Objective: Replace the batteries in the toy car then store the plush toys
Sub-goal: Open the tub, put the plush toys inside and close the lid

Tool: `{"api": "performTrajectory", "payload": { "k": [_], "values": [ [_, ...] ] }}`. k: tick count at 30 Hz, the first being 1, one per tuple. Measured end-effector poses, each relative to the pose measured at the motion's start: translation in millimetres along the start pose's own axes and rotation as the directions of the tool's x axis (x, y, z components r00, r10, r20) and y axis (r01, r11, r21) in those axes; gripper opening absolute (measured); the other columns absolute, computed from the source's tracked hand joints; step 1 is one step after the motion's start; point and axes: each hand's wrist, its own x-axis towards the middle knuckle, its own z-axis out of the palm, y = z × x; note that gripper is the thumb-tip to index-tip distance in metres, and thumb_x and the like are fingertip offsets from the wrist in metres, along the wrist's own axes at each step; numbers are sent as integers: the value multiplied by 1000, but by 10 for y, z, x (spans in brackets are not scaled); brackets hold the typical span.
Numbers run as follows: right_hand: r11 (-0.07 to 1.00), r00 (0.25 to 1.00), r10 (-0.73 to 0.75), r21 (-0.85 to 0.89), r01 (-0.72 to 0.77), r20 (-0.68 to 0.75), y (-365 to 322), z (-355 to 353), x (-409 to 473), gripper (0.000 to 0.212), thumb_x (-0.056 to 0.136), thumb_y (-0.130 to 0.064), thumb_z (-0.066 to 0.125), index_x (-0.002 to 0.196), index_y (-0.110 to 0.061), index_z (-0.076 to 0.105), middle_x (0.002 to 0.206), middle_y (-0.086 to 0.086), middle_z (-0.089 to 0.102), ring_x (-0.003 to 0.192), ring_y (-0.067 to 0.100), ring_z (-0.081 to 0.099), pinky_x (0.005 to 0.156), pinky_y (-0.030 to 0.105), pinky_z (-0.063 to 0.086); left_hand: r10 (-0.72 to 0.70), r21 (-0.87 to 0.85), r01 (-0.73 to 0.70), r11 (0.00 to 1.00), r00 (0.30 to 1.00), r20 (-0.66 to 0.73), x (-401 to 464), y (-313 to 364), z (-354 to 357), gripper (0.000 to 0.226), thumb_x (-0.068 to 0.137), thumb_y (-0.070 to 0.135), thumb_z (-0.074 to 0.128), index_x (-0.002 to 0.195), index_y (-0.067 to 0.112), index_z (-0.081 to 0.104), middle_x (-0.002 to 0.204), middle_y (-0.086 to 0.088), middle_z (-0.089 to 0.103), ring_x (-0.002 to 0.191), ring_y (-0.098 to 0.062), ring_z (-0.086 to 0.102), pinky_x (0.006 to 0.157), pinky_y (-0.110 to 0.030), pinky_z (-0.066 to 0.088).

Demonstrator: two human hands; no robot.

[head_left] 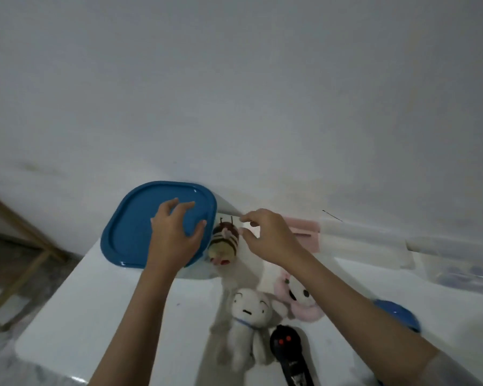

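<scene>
Lying on the white surface beside the blue lid, the striped bee plush sits between your left hand, grip spread on the lid, and your right hand, fingers loosely curled, holding nothing.

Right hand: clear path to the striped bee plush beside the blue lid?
Probably yes. The right hand hovers open just right of the striped bee plush, nothing between them; the left hand rests on the blue lid.
</scene>
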Motion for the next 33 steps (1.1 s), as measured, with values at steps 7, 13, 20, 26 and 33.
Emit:
{"api": "performTrajectory", "payload": {
  "k": [7, 13, 20, 26, 33],
  "values": [
    [980, 977, 196, 53, -192, -84, -626, 880, 247, 46, 90, -32, 58, 131, -13, 50, 128, 8, 54, 115, 24, 53, 97, 36, 46, -225, 57, 220, 974, 970, 92, 283, -1117, -667, 57, 86, 32, 63, 136, 14, 43, 143, -18, 35, 125, -36, 44, 101, -50, 43],
    [936, 873, 340, 33, -351, -350, -856, 1323, 252, 37, 91, -21, 54, 126, -7, 53, 126, 13, 49, 121, 30, 41, 100, 40, 41, -83, -14, 89, 996, 963, 257, 355, -1489, -715, 47, 93, 21, 54, 136, 6, 44, 138, -14, 47, 123, -30, 47, 102, -37, 39],
    [928, 746, 371, 193, -318, -554, -973, 1490, 225, 26, 86, -7, 58, 112, -7, 61, 116, 10, 56, 109, 24, 52, 94, 29, 43, 6, -121, 27, 992, 965, 262, 348, -1495, -795, 49, 90, -1, 40, 139, 4, 40, 154, -13, 26, 94, -26, 59, 77, -23, 37],
    [913, 702, 403, 200, -356, -587, -1005, 1511, 238, 29, 87, -6, 57, 116, -5, 59, 122, 12, 56, 116, 27, 49, 98, 31, 39, 99, -128, -75, 989, 975, 200, 435, -1597, -769, 46, 84, -2, 42, 129, -1, 49, 127, -19, 51, 99, -35, 55, 90, -39, 48],
    [867, 718, 486, 175, -466, -499, -1054, 1423, 375, 30, 85, -13, 53, 115, -7, 59, 110, 13, 60, 105, 32, 55, 90, 45, 50, 25, -128, 8, 992, 967, 252, 545, -1651, -811, 51, 83, -6, 43, 134, 3, 44, 131, -18, 41, 112, -31, 50, 85, -25, 37]
  ]
}}
